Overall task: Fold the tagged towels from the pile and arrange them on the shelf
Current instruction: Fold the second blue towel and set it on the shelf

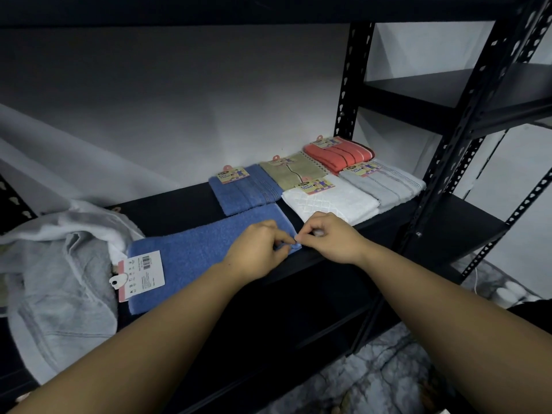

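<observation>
both hands pinch the right corner of a blue towel on the shelf

the left hand (257, 249) and right hand (330, 237) grip the blue towel (191, 258) edge, fingertips hiding the corner. its tag (140, 273) lies at 9 o'clock, print unreadable. the pile (59, 264) is cut off left; five folded towels (328, 201) sit at 1 o'clock on the shelf (179, 210).

grey wall (179, 94), marbled floor (385, 372), white shoes (510, 291)

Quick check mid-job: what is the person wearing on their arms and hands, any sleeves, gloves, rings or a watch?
Nothing visible. Both forearms are bare to the bottom of the frame, with no sleeves showing. The left hand and right hand have no gloves, rings or watch.
</observation>
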